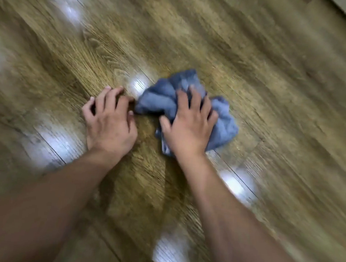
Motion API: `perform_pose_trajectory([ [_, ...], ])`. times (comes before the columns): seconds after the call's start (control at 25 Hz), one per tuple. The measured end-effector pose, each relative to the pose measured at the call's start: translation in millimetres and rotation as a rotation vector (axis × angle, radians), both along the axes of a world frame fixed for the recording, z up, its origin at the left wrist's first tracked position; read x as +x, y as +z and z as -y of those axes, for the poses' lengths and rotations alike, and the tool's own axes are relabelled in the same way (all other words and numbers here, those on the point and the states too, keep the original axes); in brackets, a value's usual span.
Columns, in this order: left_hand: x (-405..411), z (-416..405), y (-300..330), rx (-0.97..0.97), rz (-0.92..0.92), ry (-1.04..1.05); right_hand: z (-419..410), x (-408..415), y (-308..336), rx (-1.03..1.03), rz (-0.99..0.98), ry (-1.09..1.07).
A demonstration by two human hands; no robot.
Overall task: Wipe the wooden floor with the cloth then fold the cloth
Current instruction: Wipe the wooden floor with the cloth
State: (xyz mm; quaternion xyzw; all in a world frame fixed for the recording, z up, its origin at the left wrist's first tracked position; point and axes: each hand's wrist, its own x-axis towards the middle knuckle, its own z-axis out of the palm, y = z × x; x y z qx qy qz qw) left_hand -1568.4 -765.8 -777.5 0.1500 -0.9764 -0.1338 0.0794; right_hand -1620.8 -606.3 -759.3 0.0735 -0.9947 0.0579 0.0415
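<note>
A crumpled blue-grey cloth (190, 109) is pressed onto the brown wood-grain plank floor (255, 54) beneath the right hand (188, 130), whose 5 fingers are spread and bent over its folds. The left hand (109, 120) is propped just beside it on bent fingertips, holding nothing, the nearest fingertip at the cloth's edge

No text, label, brand, number or sign can be read anywhere in this blurred view.
</note>
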Motion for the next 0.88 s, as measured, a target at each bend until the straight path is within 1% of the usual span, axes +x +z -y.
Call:
perform_pose_trajectory([
  [0.08, 4, -2, 0, -0.023, -0.001, -0.007, -25, 70, 3, -0.033, 0.066, -0.048],
  [0.16, 2, -8, 6, -0.041, 0.039, 0.01, -53, 139, 6, -0.018, 0.123, -0.081],
  [0.24, -13, -23, 15, -0.054, 0.071, 0.003, -78, 194, 7, 0.014, 0.149, -0.047],
  [0.32, -28, -47, 20, -0.034, 0.079, -0.102, -98, 220, 7, 0.02, 0.165, -0.008],
  [0.4, -38, -65, 15, 0.01, 0.059, -0.198, -109, 217, 3, 0.029, 0.141, 0.019],
  [0.52, -42, -69, 0, -0.017, 0.021, -0.185, -112, 179, 1, 0.054, 0.079, 0.034],
  [0.6, -42, -67, -3, -0.041, 0.006, -0.184, -110, 130, -1, 0.043, 0.071, -0.033],
  [0.72, -42, -69, -5, -0.044, -0.006, -0.186, -99, 31, 2, 0.033, 0.039, -0.151],
  [0.88, -44, -68, -5, -0.049, -0.016, -0.188, -87, -121, -1, 0.057, -0.036, -0.2],
])
